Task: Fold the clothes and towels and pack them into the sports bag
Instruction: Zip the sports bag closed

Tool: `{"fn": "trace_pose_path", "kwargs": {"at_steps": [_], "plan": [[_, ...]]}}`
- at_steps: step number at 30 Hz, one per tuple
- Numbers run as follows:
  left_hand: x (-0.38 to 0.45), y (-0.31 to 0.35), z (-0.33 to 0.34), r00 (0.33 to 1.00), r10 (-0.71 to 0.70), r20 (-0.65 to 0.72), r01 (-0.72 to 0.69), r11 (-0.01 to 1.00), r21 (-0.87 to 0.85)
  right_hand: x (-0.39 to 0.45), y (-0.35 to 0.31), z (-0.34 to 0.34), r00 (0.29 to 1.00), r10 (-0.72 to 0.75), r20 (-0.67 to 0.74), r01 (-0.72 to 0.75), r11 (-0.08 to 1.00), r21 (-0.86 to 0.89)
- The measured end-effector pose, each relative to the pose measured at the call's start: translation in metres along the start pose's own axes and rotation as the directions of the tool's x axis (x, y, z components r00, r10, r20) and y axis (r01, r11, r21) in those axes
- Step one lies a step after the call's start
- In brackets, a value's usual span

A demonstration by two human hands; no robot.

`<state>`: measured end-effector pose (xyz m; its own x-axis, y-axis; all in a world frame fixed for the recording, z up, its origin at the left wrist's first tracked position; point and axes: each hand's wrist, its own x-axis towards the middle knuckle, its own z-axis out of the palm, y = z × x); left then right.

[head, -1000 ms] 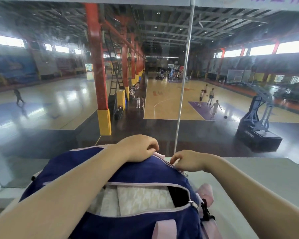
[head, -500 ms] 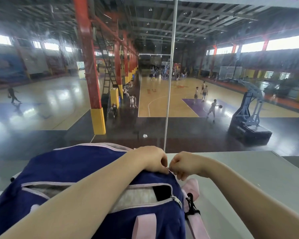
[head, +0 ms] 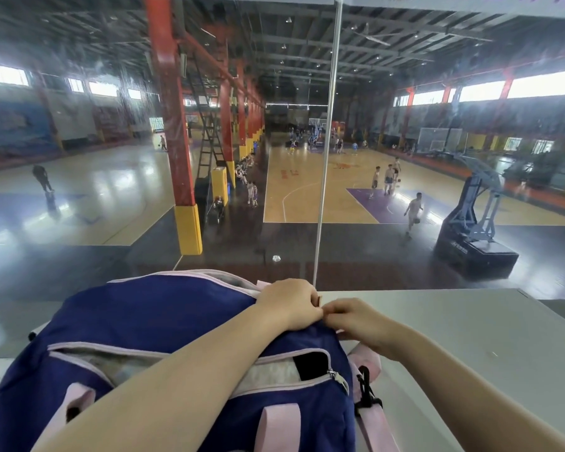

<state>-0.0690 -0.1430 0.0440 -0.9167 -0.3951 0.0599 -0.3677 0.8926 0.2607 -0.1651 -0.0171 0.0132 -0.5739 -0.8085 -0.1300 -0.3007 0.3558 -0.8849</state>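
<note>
Both hands are meeting at the far right end of the sports bag [head: 163, 324], which is sitting on the pale table [head: 454, 337] in front of the glass. Left hand [head: 289, 303] is curling its fingers over the top of the bag's end, gripping the fabric; right hand [head: 356, 324] is pinching something small just beside it, probably a zip pull, though the pull itself is hidden between the fingertips.

To do this step well, I judge the left hand should be holding the fabric taut and steady while the right is drawing the pull along in line with the zip, not upward, keeping the folded cloth below clear of the teeth.

A near pocket [head: 274, 370] is lying open, with pale folded cloth [head: 268, 375] showing inside and its metal slider [head: 338, 380] resting at the right end. Whether the far zip is open or closed I cannot tell: the left forearm is covering much of the bag, and the bag's near edge is cut off by the frame. The pink strap [head: 372, 419] is trailing out of view.
</note>
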Motion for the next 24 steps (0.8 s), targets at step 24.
{"fn": "trace_pose_path", "kwargs": {"at_steps": [24], "plan": [[-0.025, -0.120, -0.065, 0.872, -0.294, -0.391, 0.261, 0.956, -0.136, 0.046, -0.103, 0.074, 0.957, -0.283, 0.059, 0.238, 0.658, -0.714]]}}
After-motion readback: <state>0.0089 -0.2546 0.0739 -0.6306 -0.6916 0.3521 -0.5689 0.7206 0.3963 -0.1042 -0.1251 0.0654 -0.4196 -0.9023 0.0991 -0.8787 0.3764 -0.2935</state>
